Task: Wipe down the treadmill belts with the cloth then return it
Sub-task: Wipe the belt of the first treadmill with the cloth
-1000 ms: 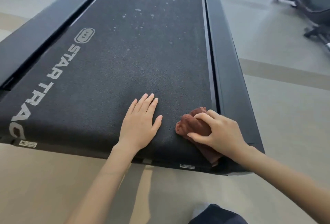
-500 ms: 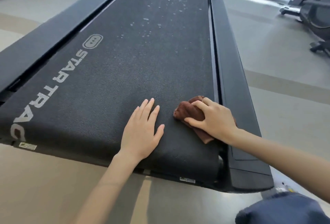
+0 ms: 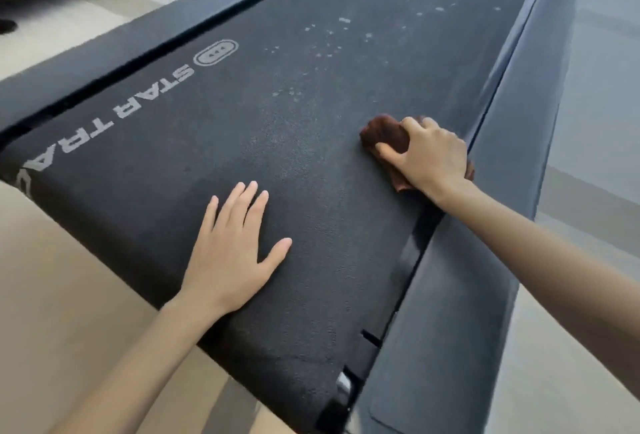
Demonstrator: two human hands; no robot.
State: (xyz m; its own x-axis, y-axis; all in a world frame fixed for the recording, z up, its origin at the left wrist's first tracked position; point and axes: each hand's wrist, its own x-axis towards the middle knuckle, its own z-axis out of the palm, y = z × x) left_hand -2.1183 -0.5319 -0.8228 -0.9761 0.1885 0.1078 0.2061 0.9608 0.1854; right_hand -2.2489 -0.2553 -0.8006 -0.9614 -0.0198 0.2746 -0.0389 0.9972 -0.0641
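The black treadmill belt [image 3: 304, 129] fills most of the view, with white lettering on its left side and pale dust specks [image 3: 346, 32] farther up. My right hand [image 3: 429, 153] presses a bunched brown cloth [image 3: 381, 134] onto the belt near its right edge. Part of the cloth sticks out under my wrist. My left hand [image 3: 232, 253] lies flat on the belt near its rear end, fingers spread, holding nothing.
Dark side rails run along the belt, the right rail [image 3: 502, 191] beside my right hand and the left rail [image 3: 104, 59] across from it. Beige floor [image 3: 52, 278] lies below the belt's rear end, grey floor [image 3: 595, 104] to the right.
My right hand has slid the cloth forward along the belt's right side, away from the rear end. The camera has moved closer and turned. My left hand stays flat in place.
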